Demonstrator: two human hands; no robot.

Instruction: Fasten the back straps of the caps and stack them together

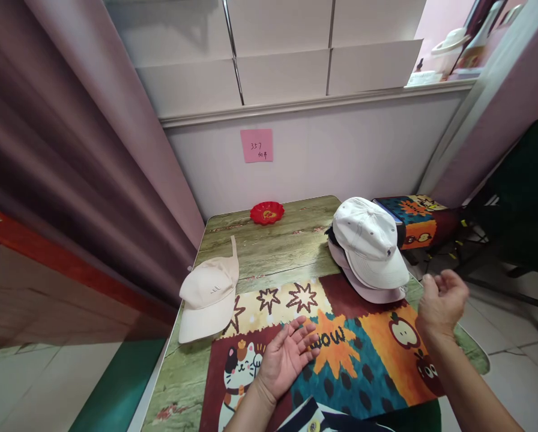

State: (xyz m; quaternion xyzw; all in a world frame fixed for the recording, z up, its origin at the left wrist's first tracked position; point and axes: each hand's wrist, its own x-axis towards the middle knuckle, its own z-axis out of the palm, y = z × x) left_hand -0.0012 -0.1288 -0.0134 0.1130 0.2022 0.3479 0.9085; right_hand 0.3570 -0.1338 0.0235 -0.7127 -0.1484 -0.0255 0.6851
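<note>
My left hand [287, 358] is palm up above the patterned mat [368, 390], its fingers spread and nothing in it. My right hand [442, 303] is raised at the table's right edge, fingers curled loosely and apart, with nothing visible in it. Just left of that hand, a white cap [368, 234] tops a stack, with a pale pink cap [370, 293] under it and something dark at the back. Alone on the left side of the table lies a cream cap [208, 294], brim toward me and its strap sticking up behind.
A red scalloped dish [267, 213] sits at the table's back edge [305, 201]. A pink note [257, 146] is stuck on the wall behind. Curtains [93, 120] hang at the left. Beyond the caps, at right, stands a box with a patterned cover [417, 225].
</note>
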